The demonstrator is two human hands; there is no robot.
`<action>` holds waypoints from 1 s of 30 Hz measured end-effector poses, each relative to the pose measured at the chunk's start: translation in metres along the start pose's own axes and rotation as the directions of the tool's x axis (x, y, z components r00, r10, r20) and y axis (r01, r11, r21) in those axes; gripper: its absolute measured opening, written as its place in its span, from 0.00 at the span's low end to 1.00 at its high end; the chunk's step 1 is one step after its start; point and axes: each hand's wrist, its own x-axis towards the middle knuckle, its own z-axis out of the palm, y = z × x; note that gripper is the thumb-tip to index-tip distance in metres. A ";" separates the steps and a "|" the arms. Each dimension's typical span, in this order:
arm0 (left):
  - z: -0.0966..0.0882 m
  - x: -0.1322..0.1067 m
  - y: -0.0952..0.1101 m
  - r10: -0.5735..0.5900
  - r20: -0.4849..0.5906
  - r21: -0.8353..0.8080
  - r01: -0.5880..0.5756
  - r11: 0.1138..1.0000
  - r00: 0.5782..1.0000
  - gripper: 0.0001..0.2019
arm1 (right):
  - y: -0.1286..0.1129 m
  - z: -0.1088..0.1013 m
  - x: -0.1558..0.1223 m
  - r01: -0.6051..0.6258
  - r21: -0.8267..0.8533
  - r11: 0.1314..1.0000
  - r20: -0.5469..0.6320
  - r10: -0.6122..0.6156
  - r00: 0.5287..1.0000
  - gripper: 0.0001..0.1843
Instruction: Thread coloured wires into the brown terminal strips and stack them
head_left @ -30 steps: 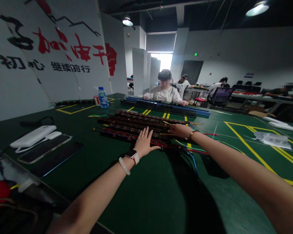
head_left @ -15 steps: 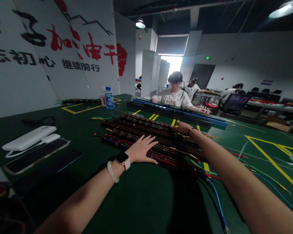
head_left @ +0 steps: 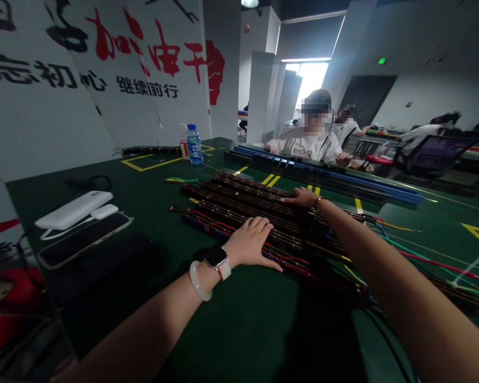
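Note:
A stack of long dark strips [head_left: 239, 207] with red, blue, yellow and green wires at their ends lies across the green table [head_left: 231, 330]. My left hand [head_left: 250, 243] rests palm down on the near strips, fingers curled over them, with a watch and a pale bangle at the wrist. My right hand [head_left: 302, 198] lies flat on the far side of the stack, fingers stretched out, a bracelet on its wrist. Loose wire ends [head_left: 403, 250] trail off to the right under my right forearm.
A white power bank [head_left: 74, 209] and two phones [head_left: 83, 239] lie at the left. A water bottle [head_left: 193, 144] stands at the back by the wall. Long black and blue rails [head_left: 331, 178] lie beyond the stack, where another person [head_left: 309, 143] sits. Yellow floor-style lines mark the table.
The view has swung left and closer. My left hand's fingers, spread a second ago, now curl over the near strips. My right hand stays on the far strips.

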 end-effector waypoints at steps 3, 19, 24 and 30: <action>0.000 0.001 0.000 0.014 0.008 -0.007 -0.013 1.000 1.000 0.51 | 0.000 0.004 -0.006 -0.002 -0.026 1.000 -0.029 0.001 1.000 0.50; 0.005 0.007 0.001 0.071 -0.020 0.035 -0.070 0.997 0.997 0.51 | -0.009 0.002 -0.027 0.038 -0.096 0.995 -0.094 -0.047 0.994 0.44; 0.004 0.008 0.002 0.073 -0.023 0.039 -0.073 0.997 0.997 0.51 | -0.006 -0.001 -0.029 0.051 -0.098 0.994 -0.076 -0.058 0.995 0.42; 0.006 0.014 0.008 0.084 -0.016 0.032 -0.083 0.996 0.996 0.51 | 0.000 -0.006 -0.039 0.050 -0.062 0.997 -0.033 -0.052 0.998 0.39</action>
